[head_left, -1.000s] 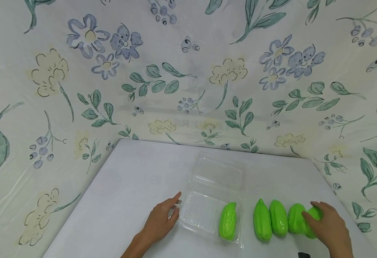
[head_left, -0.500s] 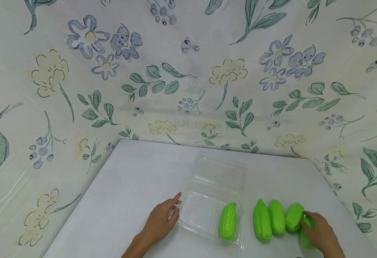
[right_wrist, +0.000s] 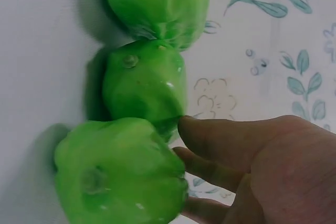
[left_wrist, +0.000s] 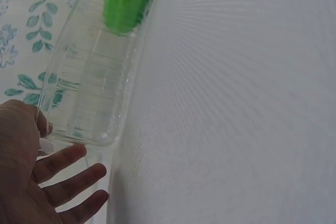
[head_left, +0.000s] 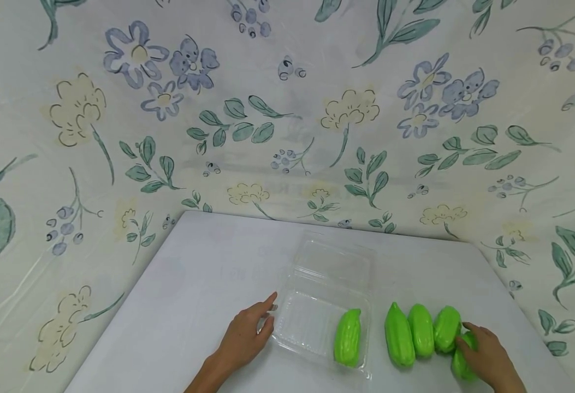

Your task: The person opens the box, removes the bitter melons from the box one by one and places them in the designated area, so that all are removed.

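A hinged clear plastic container point(head_left: 301, 322) lies unfolded on the table, one glossy green, ribbed, gourd-like vegetable point(head_left: 348, 337) in its near half. By the container's left edge is my left hand point(head_left: 244, 333), its fingers spread; in the left wrist view they are apart around the rim corner. Several similar vegetables form a row to the right. My right hand point(head_left: 486, 352) is over the rightmost vegetable point(head_left: 462, 364), touching its upper side with fingertips and covering part of it. In the right wrist view the thumb reaches toward the neighbouring vegetable point(right_wrist: 144, 85).
The white table point(head_left: 208, 262) ends at a flower-patterned curtain point(head_left: 267, 136) behind and at both sides. The container's lid half point(head_left: 333, 262) points to the table's back. Three vegetables, including a pointed one point(head_left: 399, 335), stand between the container and my right hand.
My right hand has moved left and nearer, and the rightmost vegetable has shifted with it. Its neighbours have slid slightly left, closer together. My left hand has stayed by the container.
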